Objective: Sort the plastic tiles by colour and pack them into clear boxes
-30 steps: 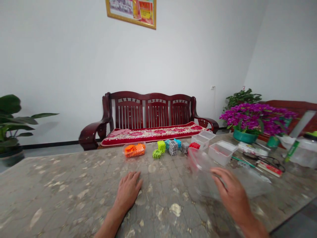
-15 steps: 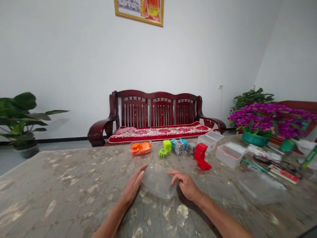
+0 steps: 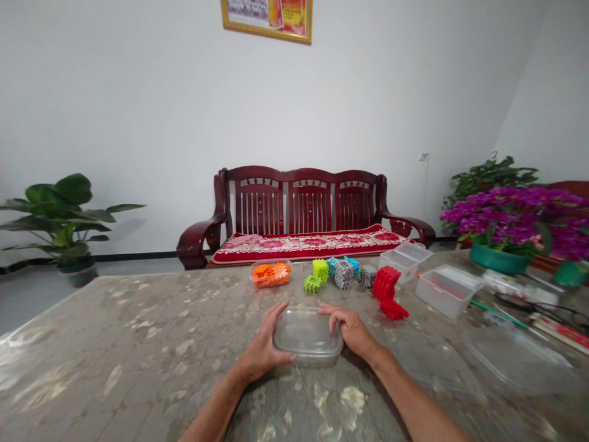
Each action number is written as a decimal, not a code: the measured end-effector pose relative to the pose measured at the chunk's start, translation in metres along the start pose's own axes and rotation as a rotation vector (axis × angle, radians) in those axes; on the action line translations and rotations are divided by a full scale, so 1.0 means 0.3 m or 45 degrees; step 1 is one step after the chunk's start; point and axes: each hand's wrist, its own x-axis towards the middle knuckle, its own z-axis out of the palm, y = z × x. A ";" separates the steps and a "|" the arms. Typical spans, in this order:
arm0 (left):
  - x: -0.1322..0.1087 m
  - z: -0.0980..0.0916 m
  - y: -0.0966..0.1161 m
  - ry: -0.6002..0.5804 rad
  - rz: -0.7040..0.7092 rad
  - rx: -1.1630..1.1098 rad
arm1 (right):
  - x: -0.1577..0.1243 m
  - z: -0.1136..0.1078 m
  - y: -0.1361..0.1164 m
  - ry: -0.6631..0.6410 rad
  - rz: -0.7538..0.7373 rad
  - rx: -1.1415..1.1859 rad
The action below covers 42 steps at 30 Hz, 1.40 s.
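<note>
"Where's the clear tub (image 3: 308,336)?"
"Between the left hand (image 3: 264,347) and right hand (image 3: 352,331), on the counter (image 3: 138,344)."
"Hands?"
"Both curled around its ends, gripping."
"Beyond?"
"Red blocks (image 3: 386,283), green blocks (image 3: 317,276), an orange tub (image 3: 270,274), all near"

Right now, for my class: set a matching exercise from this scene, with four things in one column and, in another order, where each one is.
Things:
1. clear plastic tub
2. orange pieces
3. red toy blocks
4. purple flowers

Places:
A. in a small clear tub near the table's far edge
B. between the left hand and right hand
C. in a teal pot
D. on the table, right of the grey blocks

Pairs: 1-B, 2-A, 3-D, 4-C
</note>
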 end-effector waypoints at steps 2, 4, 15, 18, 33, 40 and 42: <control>-0.001 0.008 0.009 0.013 0.004 -0.013 | -0.003 -0.004 -0.004 0.001 0.020 0.052; -0.002 0.018 0.024 0.031 0.011 -0.065 | -0.005 -0.011 -0.005 0.011 0.044 0.102; 0.023 0.079 0.089 0.094 -0.165 -0.681 | -0.024 -0.001 0.019 0.085 0.257 0.336; 0.026 0.084 0.092 0.147 -0.183 -0.649 | -0.022 0.005 0.037 0.164 0.244 0.299; 0.032 0.022 0.073 0.428 -0.272 -0.791 | -0.086 0.016 0.005 0.135 -0.160 -0.226; 0.009 -0.006 0.104 0.270 -0.451 -1.339 | -0.077 0.004 0.026 0.071 -0.082 0.008; 0.010 -0.004 0.098 0.204 -0.505 -1.444 | -0.072 0.009 0.020 0.069 -0.052 0.151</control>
